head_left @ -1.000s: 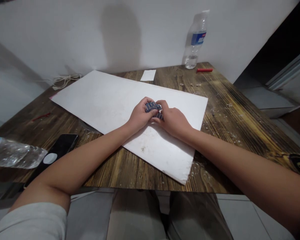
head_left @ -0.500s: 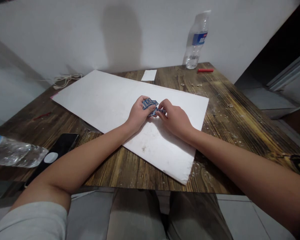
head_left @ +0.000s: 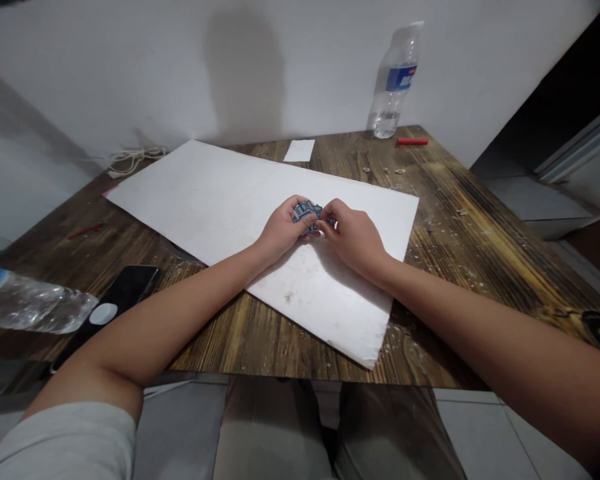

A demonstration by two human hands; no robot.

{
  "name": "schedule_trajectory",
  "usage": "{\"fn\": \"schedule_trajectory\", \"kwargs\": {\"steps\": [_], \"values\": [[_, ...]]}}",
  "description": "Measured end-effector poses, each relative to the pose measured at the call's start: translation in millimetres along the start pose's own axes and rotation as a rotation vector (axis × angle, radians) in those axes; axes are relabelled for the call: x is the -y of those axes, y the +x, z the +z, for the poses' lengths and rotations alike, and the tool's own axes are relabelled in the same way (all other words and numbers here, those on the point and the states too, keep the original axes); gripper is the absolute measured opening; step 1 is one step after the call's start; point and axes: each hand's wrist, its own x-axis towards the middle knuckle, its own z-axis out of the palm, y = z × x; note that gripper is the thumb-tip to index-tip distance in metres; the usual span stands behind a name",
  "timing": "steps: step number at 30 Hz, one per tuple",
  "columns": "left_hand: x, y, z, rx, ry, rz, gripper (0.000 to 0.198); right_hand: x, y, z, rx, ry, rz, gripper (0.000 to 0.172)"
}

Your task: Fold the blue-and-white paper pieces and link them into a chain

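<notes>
Head view, left hand (head_left: 281, 227) gripping a blue-grey piece (head_left: 305, 211), right hand (head_left: 355, 235) pinching its edge, white board (head_left: 205, 200) beneath.

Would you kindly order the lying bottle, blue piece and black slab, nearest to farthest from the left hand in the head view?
1. Blue piece, held in the left hand.
2. Black slab, on the left.
3. Lying bottle, left edge.
</notes>
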Motion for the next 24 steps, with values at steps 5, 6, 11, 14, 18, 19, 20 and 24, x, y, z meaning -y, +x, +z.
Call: {"fn": "schedule_trajectory", "kwargs": {"steps": [5, 6, 11, 14, 18, 19, 20, 24], "values": [[-1.5, -1.5, 1.3, 0.003, -0.006, -0.011, 0.019, -0.4, 0.5, 0.0, 0.003, -0.017, 0.005, 0.013], [-2.3, -1.8, 1.6, -0.008, 0.002, -0.015, 0.019, -0.5, 0.6, 0.1, -0.001, -0.014, -0.001, 0.014], [-5.1, -1.9, 2.1, -0.04, 0.029, -0.019, 0.019, 1.1, -0.2, -1.1, -0.011, 0.023, -0.009, 0.017], [-4.1, -1.0, 1.5, -0.043, 0.02, -0.008, 0.019, 2.8, -0.9, -2.8, -0.015, 0.036, -0.008, 0.018], [-2.7, 0.4, 1.2, -0.065, -0.027, 0.005, 0.017, 3.7, -1.1, -3.3, -0.022, 0.058, -0.011, 0.017], [-2.8, 0.7, 1.3, -0.075, -0.036, 0.009, 0.017, 3.6, -1.0, -3.0, -0.023, 0.059, -0.009, 0.018], [-3.1, 0.9, 1.4, -0.085, -0.043, 0.01, 0.016, 3.3, -0.8, -2.6, -0.023, 0.057, -0.009, 0.018], [-3.9, 1.6, 1.6, -0.104, -0.063, 0.007, 0.016, 1.8, 0.1, -0.5, -0.034, 0.044, -0.006, 0.017]]}}
